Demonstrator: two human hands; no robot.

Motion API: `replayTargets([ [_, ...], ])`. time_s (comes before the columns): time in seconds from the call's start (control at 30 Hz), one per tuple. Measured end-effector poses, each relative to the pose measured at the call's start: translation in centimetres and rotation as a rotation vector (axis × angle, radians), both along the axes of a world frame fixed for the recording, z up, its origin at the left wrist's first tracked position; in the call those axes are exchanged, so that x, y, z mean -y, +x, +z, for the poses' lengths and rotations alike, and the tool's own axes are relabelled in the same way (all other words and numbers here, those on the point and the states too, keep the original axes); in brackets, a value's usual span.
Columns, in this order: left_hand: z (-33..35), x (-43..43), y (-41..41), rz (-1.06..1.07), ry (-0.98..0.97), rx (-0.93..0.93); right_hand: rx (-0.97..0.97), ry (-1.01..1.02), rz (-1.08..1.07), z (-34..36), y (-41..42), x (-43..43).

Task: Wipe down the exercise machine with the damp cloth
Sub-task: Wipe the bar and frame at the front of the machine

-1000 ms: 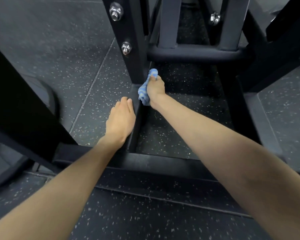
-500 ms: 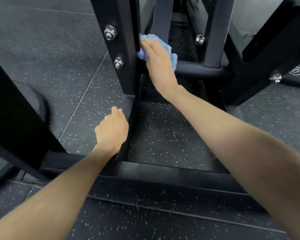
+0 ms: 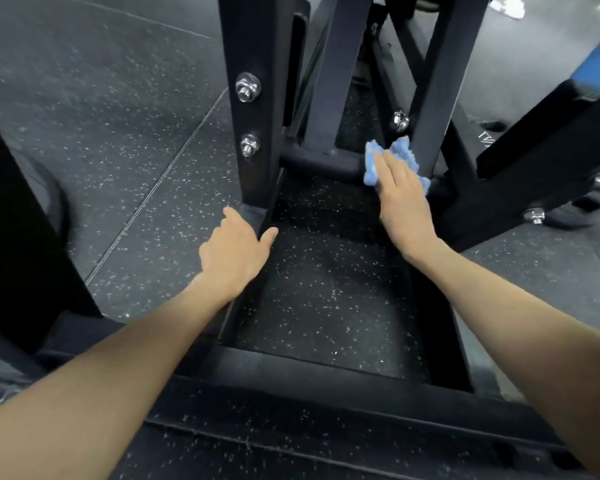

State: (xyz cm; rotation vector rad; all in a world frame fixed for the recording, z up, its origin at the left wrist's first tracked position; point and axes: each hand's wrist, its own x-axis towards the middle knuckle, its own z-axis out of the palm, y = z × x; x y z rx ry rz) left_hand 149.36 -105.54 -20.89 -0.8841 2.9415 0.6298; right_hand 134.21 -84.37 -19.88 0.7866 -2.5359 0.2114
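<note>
The exercise machine is a black steel frame with upright posts (image 3: 257, 109) and a round low crossbar (image 3: 321, 161). A blue cloth (image 3: 400, 152) lies over the right end of that crossbar, beside the right post (image 3: 440, 81). My right hand (image 3: 400, 199) presses flat on the cloth with straight fingers. My left hand (image 3: 238, 249) rests on the base rail at the foot of the left post, thumb spread to the right, and holds nothing.
Speckled dark rubber floor (image 3: 118, 133) surrounds the frame. A front base rail (image 3: 326, 372) crosses below my arms. A thick black beam (image 3: 11, 220) rises at the left, another angled beam (image 3: 548, 147) with bolts at the right.
My right hand with the cloth moved from the left post's inner face down and right to the crossbar's right end. My left hand stayed at the post's foot; the view shifted.
</note>
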Motion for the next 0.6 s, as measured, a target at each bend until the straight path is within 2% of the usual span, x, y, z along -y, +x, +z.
replayTargets([
  [0.13, -0.4, -0.1, -1.5, 0.018, -0.148, -0.017, 0.058, -0.252, -0.153, 0.9, 0.3, 6.2],
  [0.23, -0.5, -0.1, -2.1, 0.073, -0.126, -0.065, -0.005, -0.267, -0.152, 0.5, 0.4, 10.1],
  [0.33, -0.7, -0.1, -2.2, 0.071, -0.165, -0.063, -0.087, 0.029, -0.039, 0.5, -1.2, 5.6],
  [0.4, -0.8, 0.0, -2.2, 0.058, -0.184, -0.072, -0.110, 0.107, -0.005, 0.1, -1.9, 1.3],
  [0.5, -0.8, 0.0, -2.1, 0.045, -0.178, -0.069, -0.060, 0.090, -0.016, 0.1, 0.0, -2.1],
  [0.6, -0.8, -0.1, -2.2, 0.044, -0.168, -0.073, -0.046, -0.138, -0.105, 2.5, -0.3, -1.3],
])
